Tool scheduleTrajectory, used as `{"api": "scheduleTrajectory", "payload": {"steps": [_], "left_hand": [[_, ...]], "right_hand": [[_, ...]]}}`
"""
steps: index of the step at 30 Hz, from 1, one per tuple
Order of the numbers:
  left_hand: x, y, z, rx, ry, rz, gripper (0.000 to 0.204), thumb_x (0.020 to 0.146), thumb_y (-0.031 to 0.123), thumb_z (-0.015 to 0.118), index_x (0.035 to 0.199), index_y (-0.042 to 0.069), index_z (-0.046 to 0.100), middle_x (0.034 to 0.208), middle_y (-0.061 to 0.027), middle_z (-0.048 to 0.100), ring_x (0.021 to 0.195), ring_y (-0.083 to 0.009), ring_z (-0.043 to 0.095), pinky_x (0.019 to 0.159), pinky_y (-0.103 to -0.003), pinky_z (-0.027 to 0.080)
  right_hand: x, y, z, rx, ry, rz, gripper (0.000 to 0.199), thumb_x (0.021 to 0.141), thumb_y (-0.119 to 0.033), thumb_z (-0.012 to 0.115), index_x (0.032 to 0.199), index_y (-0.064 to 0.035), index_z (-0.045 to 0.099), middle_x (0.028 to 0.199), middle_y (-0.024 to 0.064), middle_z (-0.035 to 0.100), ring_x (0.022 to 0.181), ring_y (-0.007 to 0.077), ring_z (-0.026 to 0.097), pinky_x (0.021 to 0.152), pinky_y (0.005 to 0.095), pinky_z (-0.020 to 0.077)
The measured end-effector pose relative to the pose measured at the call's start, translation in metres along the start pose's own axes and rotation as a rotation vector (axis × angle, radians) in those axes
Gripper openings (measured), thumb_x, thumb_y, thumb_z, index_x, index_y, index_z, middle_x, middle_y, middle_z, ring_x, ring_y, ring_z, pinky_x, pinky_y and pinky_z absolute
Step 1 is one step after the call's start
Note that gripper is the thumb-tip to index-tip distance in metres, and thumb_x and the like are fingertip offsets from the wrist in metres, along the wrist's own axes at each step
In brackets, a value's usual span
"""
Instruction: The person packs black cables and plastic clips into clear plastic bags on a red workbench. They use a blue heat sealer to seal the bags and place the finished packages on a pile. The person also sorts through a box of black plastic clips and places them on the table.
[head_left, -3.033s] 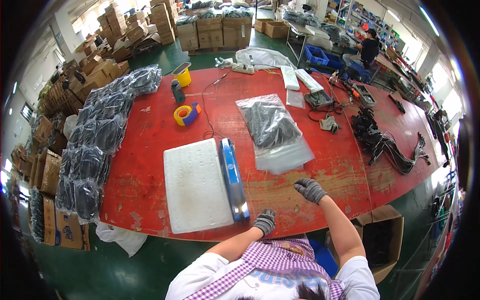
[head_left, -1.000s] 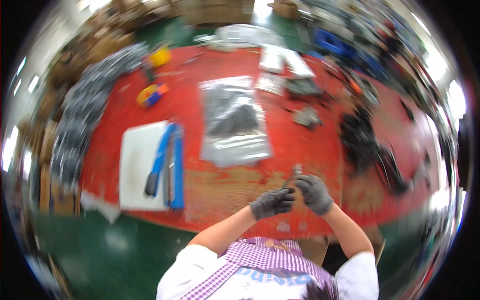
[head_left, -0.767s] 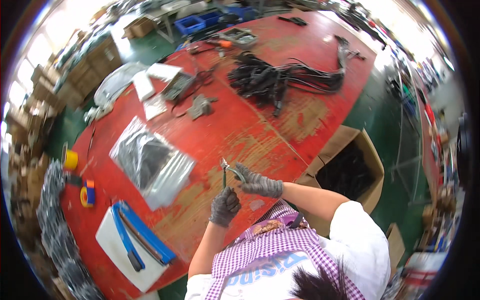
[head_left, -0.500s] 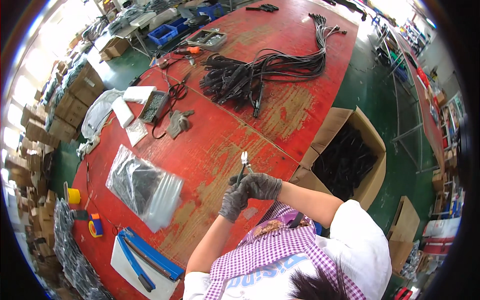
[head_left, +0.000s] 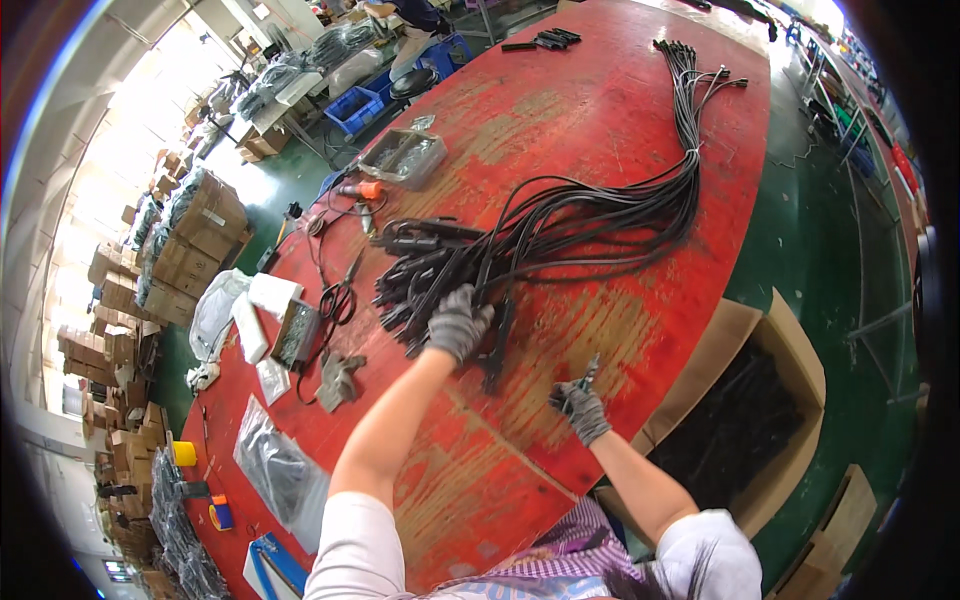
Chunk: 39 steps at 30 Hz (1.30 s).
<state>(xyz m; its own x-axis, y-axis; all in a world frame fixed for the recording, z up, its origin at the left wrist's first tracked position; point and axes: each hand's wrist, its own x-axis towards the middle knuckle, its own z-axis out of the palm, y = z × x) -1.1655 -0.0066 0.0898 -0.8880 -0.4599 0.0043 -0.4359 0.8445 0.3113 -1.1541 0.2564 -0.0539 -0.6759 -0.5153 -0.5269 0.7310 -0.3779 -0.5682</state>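
A large bundle of black cables lies across the red table, with thick black end pieces heaped at its left end. My left hand, in a grey knitted glove, reaches onto the near side of that heap. Its fingers are closed around one of the black cable ends, partly hidden by the glove. Nearer to me on the right, my gloved right hand holds a small pair of pliers, jaws pointing away from me. A separate black end piece hangs out of the heap beside my left hand.
An open cardboard box of black parts stands at the table's right edge. On the left lie a loose glove, scissors, a tray of screws, plastic bags and a blue paper cutter. A grey parts bin sits farther back.
My hands have come apart from in front of my body. The left has reached forward to the cable heap; the right has moved right, carrying the pliers. The view has shifted.
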Motion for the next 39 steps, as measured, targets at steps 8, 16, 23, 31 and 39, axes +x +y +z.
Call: {"api": "scheduleTrajectory", "payload": {"steps": [8,16,23,31,39], "left_hand": [[0.212,0.001,0.055,0.398,-0.162,-0.112,0.082,0.078,0.063,0.041,0.132,0.002,0.033,0.135,-0.0186,0.035,0.128,-0.0316,0.028,0.106,-0.04,0.022],[0.242,-0.006,0.08,0.499,-0.466,-0.121,0.07,0.082,0.06,0.031,0.125,0.007,0.047,0.133,-0.0141,0.041,0.126,-0.0283,0.034,0.107,-0.048,0.013],[0.21,-0.006,0.08,0.522,-0.47,-0.047,0.058,0.088,0.045,0.021,0.106,0.007,0.062,0.107,-0.0126,0.061,0.109,-0.0265,0.052,0.105,-0.049,0.015],[0.12,-0.009,0.073,0.458,-0.416,0.076,0.056,0.087,0.047,0.027,0.103,0.007,0.063,0.106,-0.0112,0.061,0.11,-0.0231,0.051,0.105,-0.046,0.016],[0.013,-0.041,0.059,0.46,-0.373,0.102,0.052,0.086,0.049,0.033,0.096,0.009,0.065,0.1,-0.0086,0.062,0.107,-0.0212,0.05,0.106,-0.042,0.015]], "right_hand": [[0.081,-0.006,0.034,-0.328,-0.026,-0.088,0.006,0.084,-0.013,0.059,0.086,-0.0075,0.056,0.08,-0.0038,0.053,0.072,0.0067,0.048,0.065,0.0224,0.0421],[0.137,0.008,0.088,-0.525,0.014,-0.246,0.025,0.081,-0.026,0.062,0.087,-0.0042,0.051,0.076,0.0026,0.052,0.069,0.0137,0.048,0.063,0.0292,0.0419],[0.13,0.04,0.12,-0.349,0.118,-0.098,0.02,0.082,-0.023,0.062,0.086,-0.0071,0.052,0.075,-0.0006,0.051,0.068,0.0104,0.045,0.063,0.027,0.0402],[0.051,0.08,0.129,-0.247,0.133,0.125,0.018,0.082,-0.025,0.062,0.087,-0.0088,0.056,0.076,-0.0037,0.05,0.07,0.0079,0.042,0.063,0.0259,0.0388],[-0.013,0.112,0.097,-0.735,-0.26,0.337,0.017,0.084,-0.025,0.057,0.087,-0.009,0.056,0.075,-0.0006,0.054,0.061,0.0089,0.047,0.056,0.0257,0.0399]]}}
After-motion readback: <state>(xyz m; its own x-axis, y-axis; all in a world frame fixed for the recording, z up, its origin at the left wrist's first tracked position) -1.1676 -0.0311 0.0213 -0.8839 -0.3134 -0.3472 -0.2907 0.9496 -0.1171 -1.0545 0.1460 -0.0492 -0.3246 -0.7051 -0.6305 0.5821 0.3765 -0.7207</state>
